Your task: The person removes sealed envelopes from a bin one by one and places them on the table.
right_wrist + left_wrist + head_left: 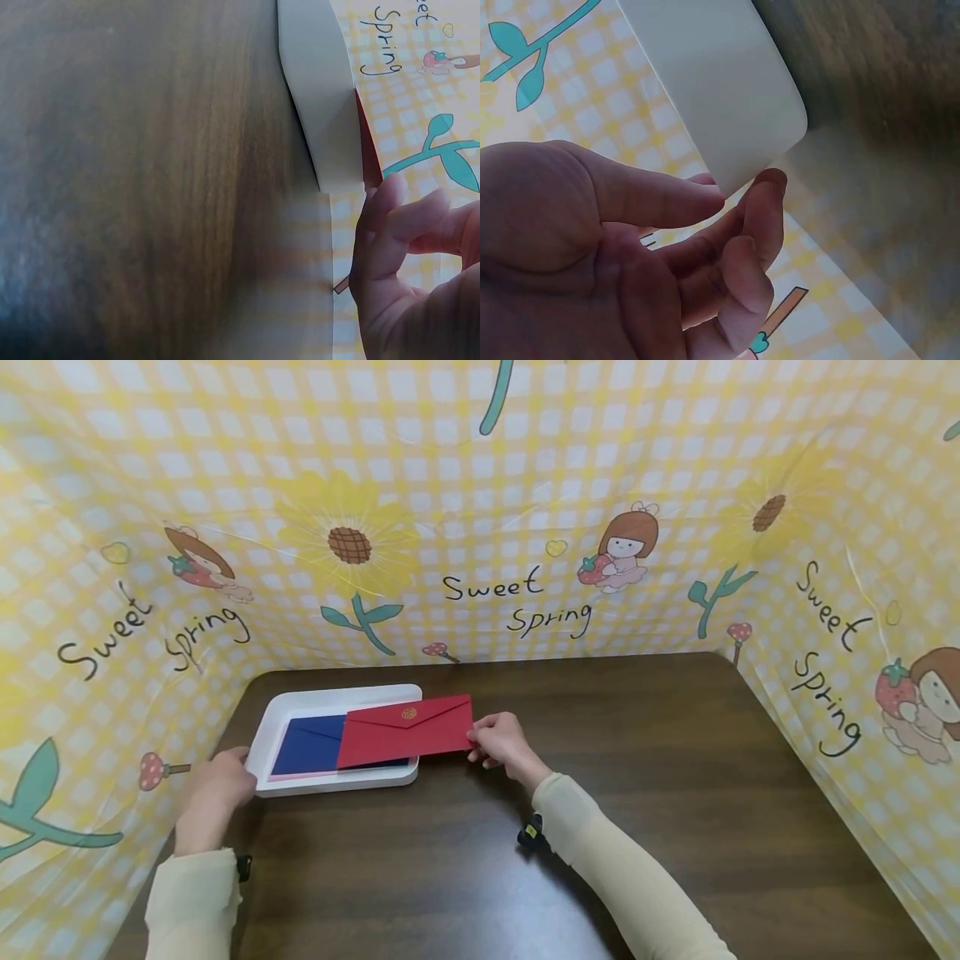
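A red envelope (405,731) with a gold emblem on its flap lies slanted over the right part of a white tray (337,783), its right end reaching past the rim. My right hand (502,742) pinches that right end between thumb and fingers. In the right wrist view, only a narrow strip of the red envelope (367,142) shows above the tray wall. Inside the tray, a dark blue envelope (303,747) sits partly under the red one, with a pink edge below it. At the tray's left end, my left hand (217,785) holds the rim, thumb against the wall (712,97).
The dark wooden table (600,827) extends to the right and in front of the tray. A yellow checked cloth (480,485) with printed flowers and figures stands up behind and along both sides of the table.
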Available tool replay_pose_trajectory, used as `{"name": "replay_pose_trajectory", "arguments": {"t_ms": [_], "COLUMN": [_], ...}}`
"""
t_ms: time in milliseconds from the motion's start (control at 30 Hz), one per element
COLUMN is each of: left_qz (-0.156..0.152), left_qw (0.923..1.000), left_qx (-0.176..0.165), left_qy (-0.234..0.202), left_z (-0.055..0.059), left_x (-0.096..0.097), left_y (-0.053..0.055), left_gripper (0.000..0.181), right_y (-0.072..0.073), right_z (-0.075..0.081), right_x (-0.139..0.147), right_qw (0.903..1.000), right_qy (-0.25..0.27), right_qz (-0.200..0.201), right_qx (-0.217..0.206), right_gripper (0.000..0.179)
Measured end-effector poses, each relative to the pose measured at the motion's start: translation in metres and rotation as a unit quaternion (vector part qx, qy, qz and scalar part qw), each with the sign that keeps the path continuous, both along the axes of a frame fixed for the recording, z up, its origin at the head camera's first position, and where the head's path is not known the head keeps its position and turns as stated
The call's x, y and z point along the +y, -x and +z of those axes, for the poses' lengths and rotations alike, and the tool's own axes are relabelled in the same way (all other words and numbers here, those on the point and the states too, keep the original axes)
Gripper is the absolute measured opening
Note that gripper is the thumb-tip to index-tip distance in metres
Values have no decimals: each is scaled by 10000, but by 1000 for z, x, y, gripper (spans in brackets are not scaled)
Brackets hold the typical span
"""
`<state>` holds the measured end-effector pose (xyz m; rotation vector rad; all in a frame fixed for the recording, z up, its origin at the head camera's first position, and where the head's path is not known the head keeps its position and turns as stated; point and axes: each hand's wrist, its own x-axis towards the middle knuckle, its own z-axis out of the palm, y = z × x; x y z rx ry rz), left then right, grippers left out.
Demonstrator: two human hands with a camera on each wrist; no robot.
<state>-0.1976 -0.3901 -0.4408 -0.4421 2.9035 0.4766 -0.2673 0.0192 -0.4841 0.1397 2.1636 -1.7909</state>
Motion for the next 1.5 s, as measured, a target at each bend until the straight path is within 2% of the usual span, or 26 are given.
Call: {"name": "replay_pose_trajectory", "arguments": {"t_ms": [433,667,933,1500], "left_qz": [-27,195,23,-20], "left_qw": [9999,9997,9996,9998], "left_qx": [119,46,-45,-64], "left_qy": [68,164,269,183], "left_z": [-5,-6,-8,-9], "left_x": [1,3,2,0], "left_y": [0,-1,-2,-3], "left_gripper": [59,61,65,67], "right_y": [-1,-2,-2,2], "right_z": [-1,1,0,1], "right_x": [14,22,34,58], "right_qw": [9999,9997,9996,9995], "right_qy": [66,235,243,268], "right_qz": [-84,-73,-57,-151], "right_qx": [70,73,98,70], "right_gripper": [17,18,20,20]}}
